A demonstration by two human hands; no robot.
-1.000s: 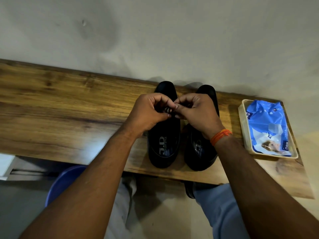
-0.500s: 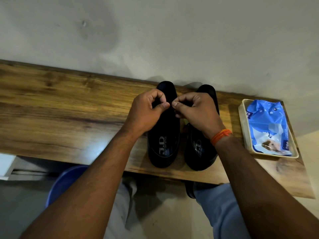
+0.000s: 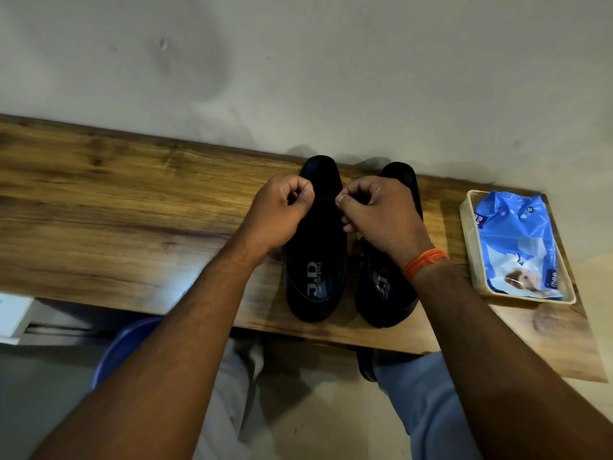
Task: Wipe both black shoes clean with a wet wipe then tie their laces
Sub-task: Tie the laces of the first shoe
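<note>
Two black shoes stand side by side on the wooden shelf (image 3: 132, 207), toes toward the wall. Over the left shoe (image 3: 316, 260) my left hand (image 3: 282, 210) and my right hand (image 3: 378, 210) each pinch an end of its thin black lace, fingers curled, hands a little apart. The lace itself is hard to make out against the black upper. My right wrist covers part of the right shoe (image 3: 384, 293). The blue wet wipe pack (image 3: 517, 240) lies in a cream tray (image 3: 469, 247) to the right of the shoes.
A plain wall rises right behind the shelf. Below the shelf's front edge are my knees in light trousers (image 3: 428, 400) and a blue round object (image 3: 122, 343) at the left. A white box edge (image 3: 13, 317) shows at far left.
My two hands, which were touching over the left shoe's lace, have drawn apart sideways, the left going left and the right going right.
</note>
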